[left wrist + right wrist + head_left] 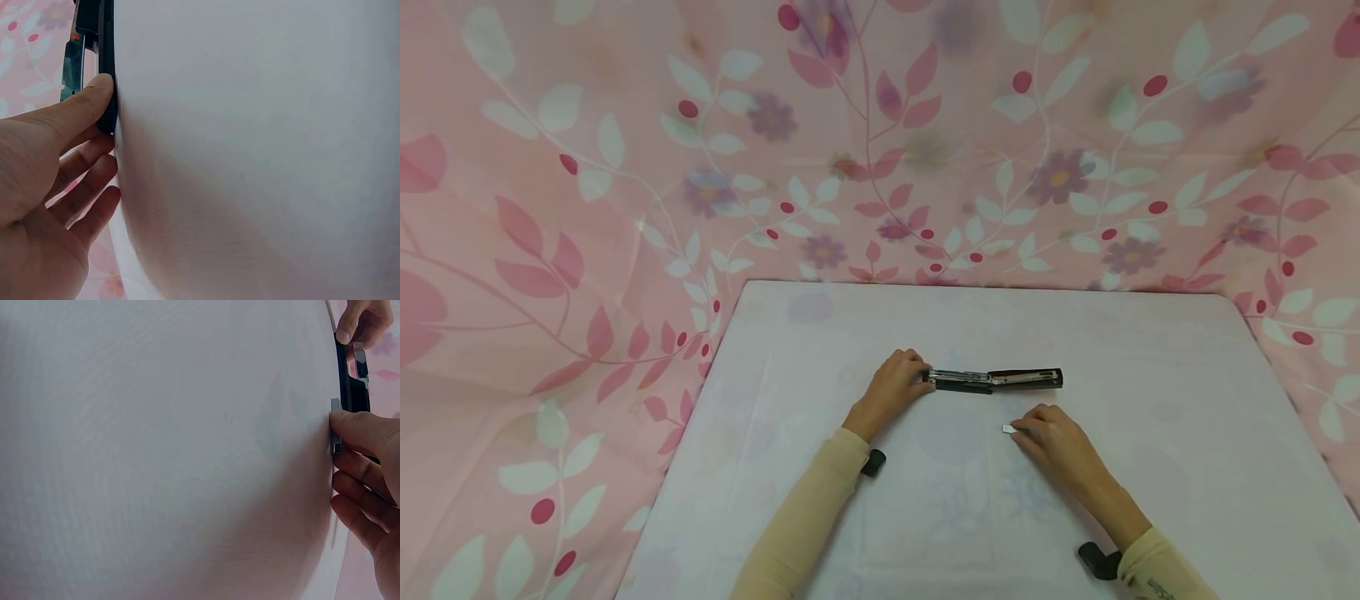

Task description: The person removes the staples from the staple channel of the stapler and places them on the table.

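Note:
A black stapler [961, 386] lies opened out flat on the white table, its metal magazine showing and its top arm swung over to the right. At its left end my left hand [891, 385] grips it, the thumb pressed along the side of the black base [107, 44] in the left wrist view. Closer to me and to the right, my right hand [1062, 442] pinches a short silvery strip of staples [1008, 429] between thumb and fingers. The right wrist view shows this strip [335, 405] sticking out past the thumb, its middle hidden. The strip is apart from the stapler in the head view.
A white cloth covers the table [940, 517], whose back edge meets a pink floral curtain [880, 167]. The same curtain hangs along the left and right sides. Dark wrist-worn devices [1099, 561] sit by both sleeves.

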### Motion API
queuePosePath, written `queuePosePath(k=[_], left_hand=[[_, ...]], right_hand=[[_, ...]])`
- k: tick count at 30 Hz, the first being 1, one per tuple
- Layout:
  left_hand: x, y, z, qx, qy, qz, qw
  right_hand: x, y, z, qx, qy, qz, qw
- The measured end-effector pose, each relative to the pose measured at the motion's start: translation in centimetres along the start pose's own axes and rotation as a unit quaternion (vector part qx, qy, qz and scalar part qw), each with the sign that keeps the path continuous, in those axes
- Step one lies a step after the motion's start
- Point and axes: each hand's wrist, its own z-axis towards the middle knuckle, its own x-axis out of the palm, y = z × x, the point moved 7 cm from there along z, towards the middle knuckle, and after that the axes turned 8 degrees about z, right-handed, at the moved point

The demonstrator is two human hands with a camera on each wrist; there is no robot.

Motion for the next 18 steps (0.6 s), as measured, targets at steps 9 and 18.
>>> queuePosePath(k=[9, 18], left_hand=[[-0.04, -0.01, -0.03, 0.0, -0.006, -0.006, 1.0], [0.16, 0.11, -0.11, -0.003, -0.001, -0.008, 1.0]], right_hand=[[0.15, -0.27, -0.02, 0.003, -0.003, 0.004, 1.0], [0.29, -0.01, 0.08, 0.021, 0.004, -0.002, 1.0]])
